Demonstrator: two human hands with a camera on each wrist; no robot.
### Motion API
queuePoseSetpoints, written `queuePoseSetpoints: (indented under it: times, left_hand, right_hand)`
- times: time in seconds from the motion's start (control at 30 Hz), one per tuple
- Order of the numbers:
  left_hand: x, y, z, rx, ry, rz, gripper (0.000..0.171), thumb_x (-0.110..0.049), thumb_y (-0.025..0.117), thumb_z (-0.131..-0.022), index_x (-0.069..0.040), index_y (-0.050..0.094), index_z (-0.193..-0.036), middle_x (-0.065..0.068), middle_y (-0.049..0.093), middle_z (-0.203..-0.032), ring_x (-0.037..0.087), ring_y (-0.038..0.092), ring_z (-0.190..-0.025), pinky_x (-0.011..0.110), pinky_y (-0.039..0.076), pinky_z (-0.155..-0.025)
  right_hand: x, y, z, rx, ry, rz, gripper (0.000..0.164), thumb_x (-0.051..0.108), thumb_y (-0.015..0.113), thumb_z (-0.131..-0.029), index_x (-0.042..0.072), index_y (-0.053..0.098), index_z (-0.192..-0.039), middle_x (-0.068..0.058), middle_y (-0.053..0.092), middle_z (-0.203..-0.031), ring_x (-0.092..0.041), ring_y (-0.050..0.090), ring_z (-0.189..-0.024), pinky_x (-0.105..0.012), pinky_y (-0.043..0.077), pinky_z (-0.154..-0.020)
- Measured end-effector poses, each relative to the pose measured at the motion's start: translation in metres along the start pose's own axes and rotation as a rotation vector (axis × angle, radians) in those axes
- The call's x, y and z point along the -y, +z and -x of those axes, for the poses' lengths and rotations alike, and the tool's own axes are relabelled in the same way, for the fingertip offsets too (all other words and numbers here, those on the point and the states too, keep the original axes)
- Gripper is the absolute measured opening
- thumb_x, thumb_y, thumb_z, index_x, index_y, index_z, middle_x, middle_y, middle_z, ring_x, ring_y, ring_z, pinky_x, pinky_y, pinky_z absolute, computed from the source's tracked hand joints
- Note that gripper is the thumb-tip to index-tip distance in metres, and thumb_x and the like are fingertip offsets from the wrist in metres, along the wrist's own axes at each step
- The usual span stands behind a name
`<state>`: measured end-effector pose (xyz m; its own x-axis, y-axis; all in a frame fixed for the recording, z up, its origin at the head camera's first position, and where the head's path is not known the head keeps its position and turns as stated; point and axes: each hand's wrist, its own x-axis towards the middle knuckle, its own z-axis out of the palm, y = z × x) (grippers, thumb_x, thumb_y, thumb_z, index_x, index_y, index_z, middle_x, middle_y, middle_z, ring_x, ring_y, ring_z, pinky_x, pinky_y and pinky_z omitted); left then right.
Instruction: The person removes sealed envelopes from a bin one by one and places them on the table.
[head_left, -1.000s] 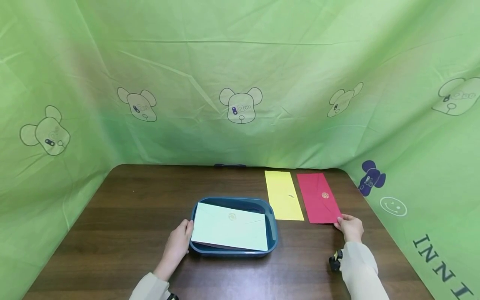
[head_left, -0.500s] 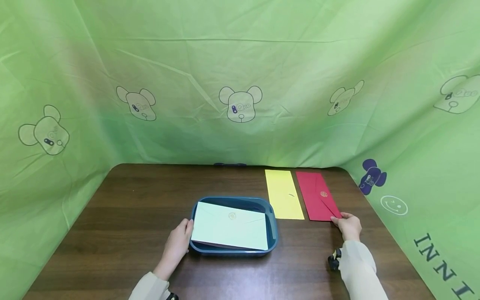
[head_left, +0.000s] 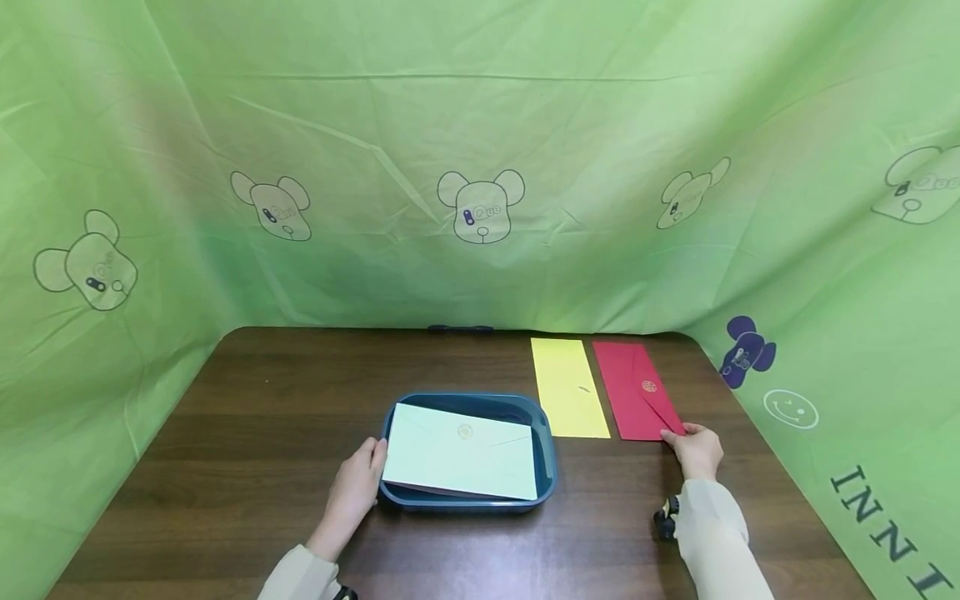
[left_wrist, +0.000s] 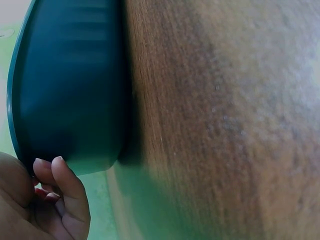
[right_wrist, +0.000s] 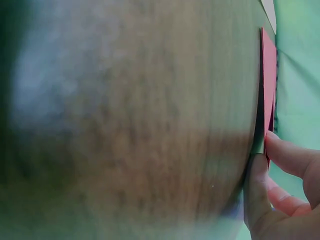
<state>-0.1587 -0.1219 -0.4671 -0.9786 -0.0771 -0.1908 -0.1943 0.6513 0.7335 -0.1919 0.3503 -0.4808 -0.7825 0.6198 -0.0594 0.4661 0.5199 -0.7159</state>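
A blue plastic basket (head_left: 546, 467) stands mid-table with a pale mint envelope (head_left: 461, 454) lying aslant in it. My left hand (head_left: 356, 483) grips the basket's left rim; in the left wrist view its fingers (left_wrist: 72, 187) curl against the basket's outer wall (left_wrist: 75, 90). On the right, a red envelope (head_left: 633, 396) with a gold emblem lies lengthwise. My right hand (head_left: 699, 452) pinches its near right corner between thumb and fingers. The right wrist view shows that corner of the red envelope (right_wrist: 269, 75) lifted a little off the wood.
A yellow envelope (head_left: 570, 387) lies between the basket and the red envelope. The dark wooden table (head_left: 300, 383) ends at a green curtain (head_left: 480, 283) with bear-head prints, which encloses the back and both sides.
My right hand has shifted slightly left and upward in view. It has taken hold of the red envelope's corner, and a fold line now shows there. My left hand and the basket stay put.
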Motion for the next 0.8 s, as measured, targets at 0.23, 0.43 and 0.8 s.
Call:
queuePoseSetpoints:
  times: [0.23,0.43,0.8]
  left_hand:
    - [0.000,0.000,-0.001,-0.004,0.001,-0.001,0.032,-0.031,0.033,-0.103,-0.006,0.049,-0.091,0.006,0.041,-0.065,0.016,0.045,-0.047,0.028,0.038,-0.048]
    - [0.000,0.002,-0.001,-0.002,-0.009,-0.001,0.032,-0.032,0.033,-0.103,-0.006,0.050,-0.092,0.006,0.043,-0.065,0.017,0.045,-0.047,0.027,0.038,-0.048]
    - [0.002,0.003,-0.002,-0.003,-0.005,-0.001,0.033,-0.032,0.033,-0.103,-0.006,0.049,-0.093,0.006,0.043,-0.066,0.016,0.044,-0.050,0.027,0.038,-0.049]
  right_hand:
    - [0.003,0.002,0.000,0.011,0.003,0.010,0.048,0.015,0.064,-0.083,-0.018,0.052,-0.115,-0.038,0.050,-0.121,-0.050,0.046,-0.109,-0.054,0.035,-0.100]
    - [0.002,0.004,-0.001,-0.021,-0.010,0.037,0.050,0.016,0.067,-0.082,-0.018,0.052,-0.115,-0.039,0.051,-0.119,-0.052,0.047,-0.108,-0.054,0.035,-0.098]
    - [0.007,0.012,-0.003,-0.025,0.056,0.030,0.052,0.017,0.066,-0.083,-0.017,0.048,-0.118,-0.039,0.049,-0.119,-0.050,0.042,-0.111,-0.054,0.035,-0.100]
